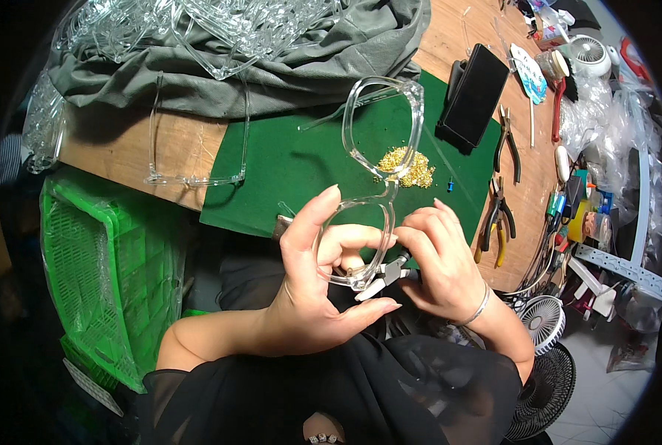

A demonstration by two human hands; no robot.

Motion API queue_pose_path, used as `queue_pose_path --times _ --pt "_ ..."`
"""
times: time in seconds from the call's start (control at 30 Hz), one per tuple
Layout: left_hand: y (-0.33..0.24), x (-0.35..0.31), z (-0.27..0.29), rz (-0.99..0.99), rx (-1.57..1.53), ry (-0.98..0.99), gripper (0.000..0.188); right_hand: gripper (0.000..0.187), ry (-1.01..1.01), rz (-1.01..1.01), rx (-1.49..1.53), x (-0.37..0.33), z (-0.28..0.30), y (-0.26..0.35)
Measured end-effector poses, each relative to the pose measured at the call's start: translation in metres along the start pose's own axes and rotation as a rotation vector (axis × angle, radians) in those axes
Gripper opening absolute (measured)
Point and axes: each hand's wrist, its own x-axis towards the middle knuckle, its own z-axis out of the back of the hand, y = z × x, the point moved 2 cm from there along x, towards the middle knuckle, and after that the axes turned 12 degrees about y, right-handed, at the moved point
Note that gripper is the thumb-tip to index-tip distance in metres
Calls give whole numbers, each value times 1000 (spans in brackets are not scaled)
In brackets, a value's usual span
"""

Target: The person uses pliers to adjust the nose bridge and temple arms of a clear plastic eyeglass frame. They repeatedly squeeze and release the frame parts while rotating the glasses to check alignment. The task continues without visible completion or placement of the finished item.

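Fingers of the left hand (312, 285) curl round the lower lens ring of a clear plastic spectacle frame (379, 167), thumb raised along its outer rim; the frame stands over her lap at the near edge of the green mat (286, 167), its upper ring above a small heap of gold-coloured screws (405, 167); the right hand (438, 263) closes on small silver pliers (387, 274), tips at the frame's lower corner. It looks like a fitting step at the hinge corner; the next move seems to call for a steady frame and a fine, light squeeze. Further out lie another clear frame (197, 159), a grey cloth (331, 59), a dark phone (473, 93), several pliers (498, 222) and a green crate (101, 267).
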Motion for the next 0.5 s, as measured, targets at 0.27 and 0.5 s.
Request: queue_pose_path --times 0.27,0.5 --pt "-20 9 30 118 -422 -78 113 42 4 -163 161 -1 -22 -22" --pt "-15 11 30 52 -472 -97 95 63 -15 -218 -183 8 -59 -37"
